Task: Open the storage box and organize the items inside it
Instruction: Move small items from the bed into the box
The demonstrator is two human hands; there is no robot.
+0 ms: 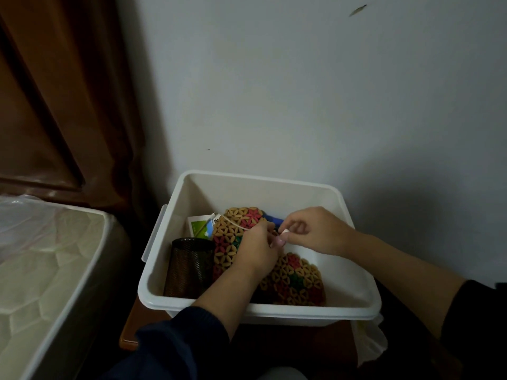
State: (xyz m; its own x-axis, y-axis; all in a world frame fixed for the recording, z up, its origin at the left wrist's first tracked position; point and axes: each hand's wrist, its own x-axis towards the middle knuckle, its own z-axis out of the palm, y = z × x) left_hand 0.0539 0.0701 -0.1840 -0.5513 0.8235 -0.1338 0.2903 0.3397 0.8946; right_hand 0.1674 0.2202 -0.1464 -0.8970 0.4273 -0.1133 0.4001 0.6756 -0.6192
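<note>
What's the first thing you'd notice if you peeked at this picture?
Two hands meet over an open white storage box by the wall: the left hand and right hand pinch something small and white. Under them lie colourful beaded flower mats, with a dark mesh cup standing in the box's left corner.

My white box (354, 303) holds tan, red and green flower-patterned mats (297, 278), a black mesh cup (189, 266)
</note>
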